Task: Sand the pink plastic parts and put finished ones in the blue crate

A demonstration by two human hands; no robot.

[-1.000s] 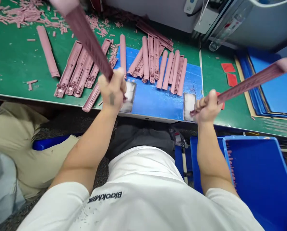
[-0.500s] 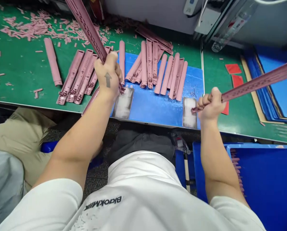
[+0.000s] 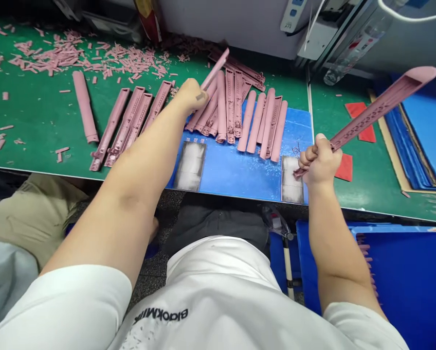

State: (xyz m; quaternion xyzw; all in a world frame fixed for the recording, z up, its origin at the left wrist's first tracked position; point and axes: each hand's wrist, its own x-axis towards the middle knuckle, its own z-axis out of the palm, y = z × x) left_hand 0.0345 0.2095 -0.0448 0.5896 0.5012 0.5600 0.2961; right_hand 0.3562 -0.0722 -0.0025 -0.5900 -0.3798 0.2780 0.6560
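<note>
My left hand point(image 3: 193, 95) is closed round a pink plastic strip point(image 3: 216, 69), which slants up and away to the right beside a row of similar strips. My right hand point(image 3: 320, 159) grips the lower part of another long pink plastic strip point(image 3: 376, 109), hollow side showing, raised toward the upper right. Its lower end pokes out over a grey-white pad point(image 3: 293, 187). Between my hands, several pink strips point(image 3: 252, 119) lie on a blue sheet point(image 3: 236, 172), some rounded side up, some hollow side up. My left forearm partly covers more strips point(image 3: 110, 129) on the left.
Small pink scraps point(image 3: 68, 53) litter the back left of the green table point(image 3: 31, 126). A second pad point(image 3: 190, 165) is at the blue sheet's left. Red pieces point(image 3: 344, 167) and stacked blue sheets point(image 3: 427, 131) lie right. A blue bin point(image 3: 415, 282) stands below; another person's leg point(image 3: 28, 209) is left.
My left hand has moved right and away from me, its strip swinging from leaning left to leaning right. The strip in my right hand now tilts more steeply upward.
</note>
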